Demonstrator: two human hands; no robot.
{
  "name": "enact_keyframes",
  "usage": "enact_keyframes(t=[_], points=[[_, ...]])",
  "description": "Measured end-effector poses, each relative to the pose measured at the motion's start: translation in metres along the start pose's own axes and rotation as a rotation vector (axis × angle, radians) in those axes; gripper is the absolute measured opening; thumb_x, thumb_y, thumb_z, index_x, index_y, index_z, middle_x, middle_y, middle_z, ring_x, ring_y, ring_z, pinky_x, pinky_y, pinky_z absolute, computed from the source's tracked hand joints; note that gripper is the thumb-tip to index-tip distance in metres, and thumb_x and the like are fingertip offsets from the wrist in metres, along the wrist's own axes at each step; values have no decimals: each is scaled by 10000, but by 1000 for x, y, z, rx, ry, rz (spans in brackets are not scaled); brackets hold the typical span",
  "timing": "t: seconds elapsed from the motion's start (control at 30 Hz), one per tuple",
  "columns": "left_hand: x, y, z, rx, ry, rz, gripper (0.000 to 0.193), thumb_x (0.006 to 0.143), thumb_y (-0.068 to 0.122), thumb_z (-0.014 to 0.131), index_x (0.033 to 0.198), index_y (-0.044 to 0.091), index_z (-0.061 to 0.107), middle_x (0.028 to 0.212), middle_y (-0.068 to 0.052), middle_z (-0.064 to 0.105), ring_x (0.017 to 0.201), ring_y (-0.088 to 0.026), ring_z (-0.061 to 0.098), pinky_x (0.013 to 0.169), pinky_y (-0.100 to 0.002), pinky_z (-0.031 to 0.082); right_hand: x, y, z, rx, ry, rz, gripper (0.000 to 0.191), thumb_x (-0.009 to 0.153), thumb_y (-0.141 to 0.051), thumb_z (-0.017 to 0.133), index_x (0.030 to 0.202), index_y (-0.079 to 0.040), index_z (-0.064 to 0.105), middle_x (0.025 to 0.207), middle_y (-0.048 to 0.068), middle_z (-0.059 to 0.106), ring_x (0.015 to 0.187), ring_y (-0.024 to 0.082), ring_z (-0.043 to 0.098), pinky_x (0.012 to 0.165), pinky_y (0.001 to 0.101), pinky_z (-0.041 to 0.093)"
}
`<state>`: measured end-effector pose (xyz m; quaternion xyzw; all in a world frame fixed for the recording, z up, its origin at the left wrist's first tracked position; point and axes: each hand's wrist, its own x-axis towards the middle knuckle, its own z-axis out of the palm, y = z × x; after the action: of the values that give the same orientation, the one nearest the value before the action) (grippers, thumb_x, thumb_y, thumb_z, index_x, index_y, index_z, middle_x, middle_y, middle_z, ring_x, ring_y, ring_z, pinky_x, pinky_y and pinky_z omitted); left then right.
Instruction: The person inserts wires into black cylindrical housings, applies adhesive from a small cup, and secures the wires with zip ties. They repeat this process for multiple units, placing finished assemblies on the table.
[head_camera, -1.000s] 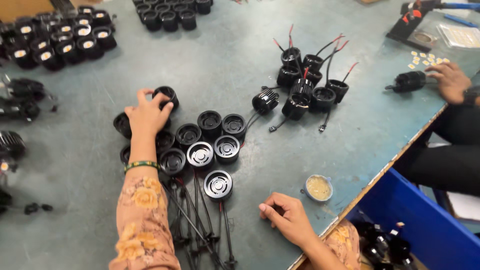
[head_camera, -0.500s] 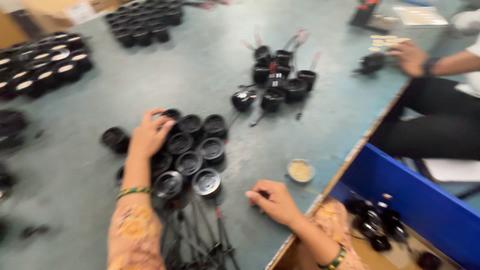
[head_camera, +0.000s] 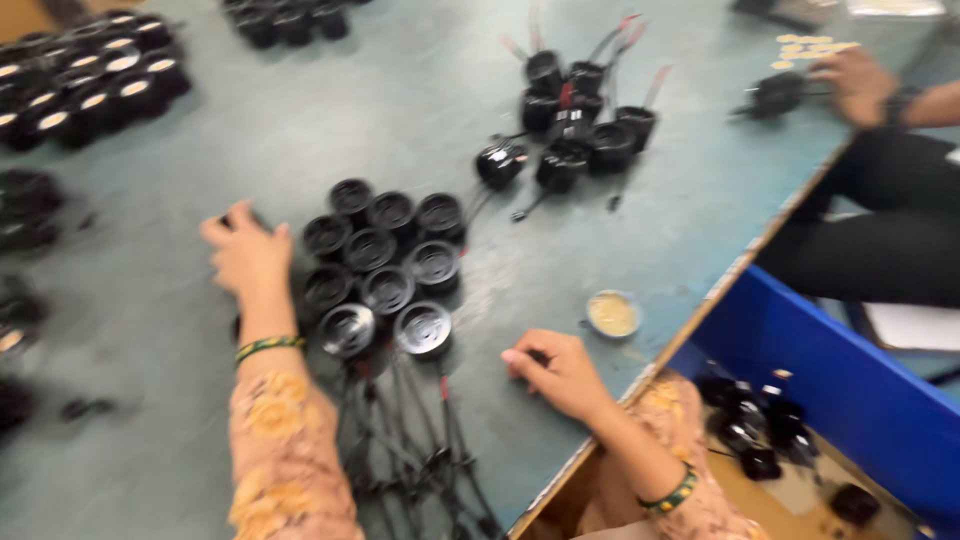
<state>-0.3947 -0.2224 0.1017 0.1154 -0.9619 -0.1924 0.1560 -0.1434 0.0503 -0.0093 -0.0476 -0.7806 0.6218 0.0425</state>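
Observation:
My left hand (head_camera: 248, 255) lies at the left edge of a cluster of black round parts (head_camera: 385, 265) on the grey-green table (head_camera: 420, 120). Its fingers curl over one black round part (head_camera: 240, 216), of which only a dark sliver shows. Black wires with red tips (head_camera: 415, 440) trail from the cluster toward me. My right hand (head_camera: 560, 372) rests near the table's front edge with its fingers curled. A small dark bit shows under them, but blur hides what it is.
A small round dish of yellowish paste (head_camera: 612, 313) sits right of the cluster. More black wired parts (head_camera: 580, 110) lie at the back, and rows of black parts (head_camera: 80, 85) at the far left. A co-worker's hand (head_camera: 855, 85) holds a black part. A blue bin (head_camera: 850, 390) stands below the table edge.
My left hand has shifted from the top of the cluster to its left edge. The view has swung, so everything sits further right and lower in the picture. My right hand has hardly moved.

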Motion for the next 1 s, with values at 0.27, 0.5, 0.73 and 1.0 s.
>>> enact_keyframes(t=[0.27, 0.5, 0.73, 1.0], points=[[1, 9, 0, -375, -58, 491, 562, 860, 389, 822, 1318, 140, 609, 1283, -147, 594, 1163, -373, 615, 951, -481, 502, -3, -9, -4, -60, -9, -4, 237, 934, -234, 701, 805, -34, 694, 722, 25, 706, 541, 76, 601, 502, 251, 491], [-30, 16, -14, -268, 348, 915, 330, 1004, 146, 738, 1300, 62, 620, 1272, -95, 677, 1216, -329, 597, 1090, -447, 416, -27, -14, 4, -476, 70, -547, 181, 941, -208, 739, 872, -58, 664, 845, 78, 635, 770, 232, 625, 646, 329, 508], [-186, 34, -88, -512, -164, 1199, 338, 848, 125, 734, 1179, 112, 670, 1227, -51, 682, 1224, -249, 574, 1134, -478, 334, -48, -24, 2, -1108, -296, -904, 149, 836, -196, 663, 944, -94, 671, 1006, 80, 624, 934, 264, 607, 719, 383, 511], [-314, 16, -129, -415, -378, 1186, 625, 878, 418, 740, 1379, 96, 549, 1420, -75, 576, 1437, -295, 446, 1186, -563, 188, -80, -27, -3, -1396, -585, -1170, 333, 883, -277, 599, 1060, -4, 670, 973, 199, 675, 944, 347, 664, 798, 454, 539]])
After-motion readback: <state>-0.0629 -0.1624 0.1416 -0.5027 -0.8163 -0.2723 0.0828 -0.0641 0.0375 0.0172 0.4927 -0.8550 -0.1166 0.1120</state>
